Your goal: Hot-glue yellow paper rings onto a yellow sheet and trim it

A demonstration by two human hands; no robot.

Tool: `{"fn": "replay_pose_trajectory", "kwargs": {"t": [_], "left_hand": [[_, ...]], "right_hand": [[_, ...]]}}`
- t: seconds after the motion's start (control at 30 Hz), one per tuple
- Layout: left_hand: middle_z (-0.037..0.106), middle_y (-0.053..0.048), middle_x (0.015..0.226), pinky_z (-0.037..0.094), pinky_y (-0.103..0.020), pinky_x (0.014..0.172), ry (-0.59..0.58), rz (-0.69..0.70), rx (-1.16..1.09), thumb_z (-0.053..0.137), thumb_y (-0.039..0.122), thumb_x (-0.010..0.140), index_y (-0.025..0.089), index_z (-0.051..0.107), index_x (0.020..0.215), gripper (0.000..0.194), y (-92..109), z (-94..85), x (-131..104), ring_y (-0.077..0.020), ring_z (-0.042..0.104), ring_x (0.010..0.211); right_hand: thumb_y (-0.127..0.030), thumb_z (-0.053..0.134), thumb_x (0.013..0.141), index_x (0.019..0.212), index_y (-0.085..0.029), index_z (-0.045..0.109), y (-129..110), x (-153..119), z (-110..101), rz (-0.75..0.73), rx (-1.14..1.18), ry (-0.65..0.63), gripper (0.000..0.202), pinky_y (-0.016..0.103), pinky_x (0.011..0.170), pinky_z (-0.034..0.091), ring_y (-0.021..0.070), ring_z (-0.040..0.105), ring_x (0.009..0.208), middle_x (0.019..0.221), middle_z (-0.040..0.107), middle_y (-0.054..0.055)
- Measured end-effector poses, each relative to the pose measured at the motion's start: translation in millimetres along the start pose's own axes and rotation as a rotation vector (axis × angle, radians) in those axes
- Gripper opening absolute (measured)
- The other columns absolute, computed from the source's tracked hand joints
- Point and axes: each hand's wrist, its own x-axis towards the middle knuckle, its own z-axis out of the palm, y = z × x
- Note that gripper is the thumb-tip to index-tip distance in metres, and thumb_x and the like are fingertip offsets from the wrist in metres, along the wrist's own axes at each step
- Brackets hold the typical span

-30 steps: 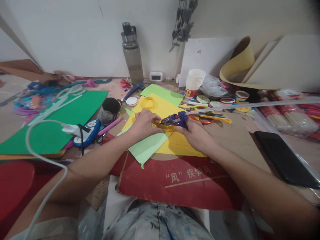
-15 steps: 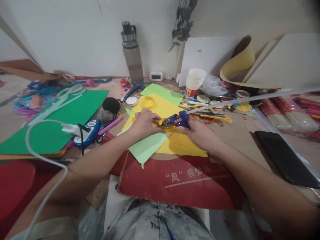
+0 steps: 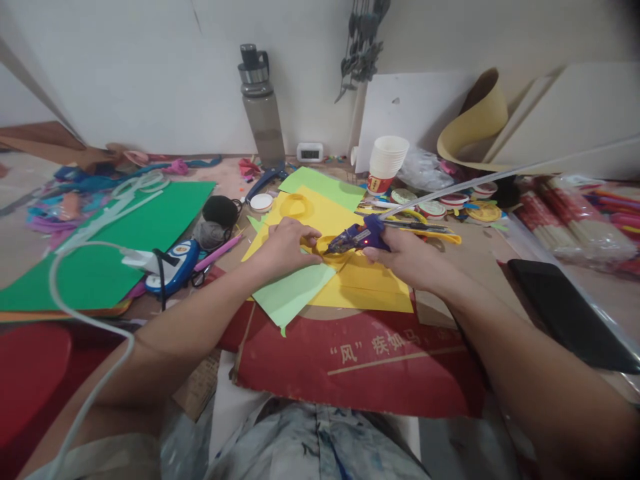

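Observation:
In my right hand [image 3: 415, 257] is a blue hot glue gun [image 3: 363, 235], its small red light lit and a long clear glue stick [image 3: 445, 191] running out of its back. Its tip points down-left into a yellow ring [image 3: 334, 245], apparently of paper. Thumb and fingers of my left hand [image 3: 289, 247] pinch that ring at its left side. Beneath both hands lie yellow paper sheets [image 3: 365, 290] and a pale green sheet [image 3: 295, 293]. A second yellow ring [image 3: 296, 205] rests on the yellow sheet farther back. Whether glue is coming out I cannot tell.
A red cardboard piece [image 3: 360, 373] lies at the front edge. Green sheets [image 3: 165, 233] and a blue plug-in device [image 3: 175, 270] are on the left; a black phone [image 3: 565, 313] is on the right. Farther back are a water bottle [image 3: 263, 117], paper cups [image 3: 389, 157] and cutters [image 3: 425, 230].
My right hand has drawn slightly right with the glue gun, showing more of the ring. The glue stick's far end tilts higher. My left hand stays at the ring.

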Motion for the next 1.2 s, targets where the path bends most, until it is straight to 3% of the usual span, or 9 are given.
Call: {"fn": "replay_pose_trajectory", "kwargs": {"t": [0.2, 0.37, 0.6, 0.77, 0.9, 1.1, 1.2], "left_hand": [[0.074, -0.006, 0.104, 0.039, -0.048, 0.101, -0.022, -0.028, 0.028, 0.078, 0.041, 0.075, 0.025, 0.075, 0.109, 0.038, 6, -1.3, -1, -0.0323, 0.055, 0.117], [0.075, -0.007, 0.105, 0.038, -0.048, 0.100, -0.027, -0.033, 0.024, 0.077, 0.041, 0.076, 0.024, 0.074, 0.111, 0.039, 7, -2.4, -1, -0.0322, 0.055, 0.117], [0.074, -0.008, 0.104, 0.038, -0.049, 0.100, -0.025, -0.017, 0.042, 0.076, 0.040, 0.075, 0.025, 0.074, 0.107, 0.036, 6, -1.3, 0, -0.0323, 0.055, 0.115], [0.075, -0.007, 0.104, 0.038, -0.049, 0.100, -0.027, -0.018, 0.046, 0.077, 0.041, 0.074, 0.024, 0.074, 0.109, 0.039, 4, 0.2, 1, -0.0327, 0.055, 0.116], [0.074, -0.006, 0.102, 0.038, -0.048, 0.099, -0.002, -0.007, 0.048, 0.077, 0.039, 0.075, 0.025, 0.075, 0.106, 0.035, 2, 2.5, 1, -0.0321, 0.055, 0.116], [0.075, -0.006, 0.102, 0.038, -0.047, 0.100, -0.007, -0.019, 0.030, 0.078, 0.039, 0.075, 0.024, 0.075, 0.106, 0.035, 4, 3.0, 0, -0.0317, 0.054, 0.118], [0.074, -0.007, 0.103, 0.038, -0.047, 0.100, -0.010, -0.031, 0.028, 0.079, 0.037, 0.075, 0.023, 0.075, 0.107, 0.035, 6, 1.9, -1, -0.0315, 0.054, 0.117]], "right_hand": [[-0.031, 0.056, 0.090, 0.081, -0.018, 0.062, 2, 11, -4, 0.107, 0.000, -0.176, 0.017, 0.028, 0.064, 0.044, 0.0173, 0.057, 0.068, 0.078, 0.066, 0.005], [-0.032, 0.060, 0.089, 0.076, -0.019, 0.060, 0, 17, -20, 0.092, -0.141, -0.152, 0.018, 0.029, 0.067, 0.043, 0.0200, 0.060, 0.077, 0.090, 0.070, 0.008], [-0.036, 0.061, 0.086, 0.078, -0.021, 0.062, 0, 17, -34, 0.069, -0.259, -0.176, 0.017, 0.030, 0.068, 0.044, 0.0219, 0.063, 0.078, 0.090, 0.072, 0.007], [-0.031, 0.059, 0.086, 0.086, -0.020, 0.066, 7, 21, -20, -0.026, -0.071, -0.175, 0.013, 0.031, 0.075, 0.048, 0.0221, 0.064, 0.084, 0.094, 0.073, 0.007], [-0.031, 0.055, 0.090, 0.088, -0.016, 0.066, 7, 23, -3, 0.018, -0.012, -0.171, 0.018, 0.031, 0.073, 0.048, 0.0205, 0.063, 0.079, 0.089, 0.072, 0.009], [-0.027, 0.057, 0.091, 0.111, -0.015, 0.066, 8, 15, 19, -0.031, -0.007, 0.016, 0.025, 0.035, 0.089, 0.048, 0.0258, 0.066, 0.103, 0.114, 0.073, 0.012], [-0.028, 0.053, 0.094, 0.122, -0.015, 0.063, 1, 6, 24, -0.034, -0.047, 0.047, 0.032, 0.038, 0.093, 0.049, 0.0293, 0.065, 0.111, 0.121, 0.071, 0.015]]}}
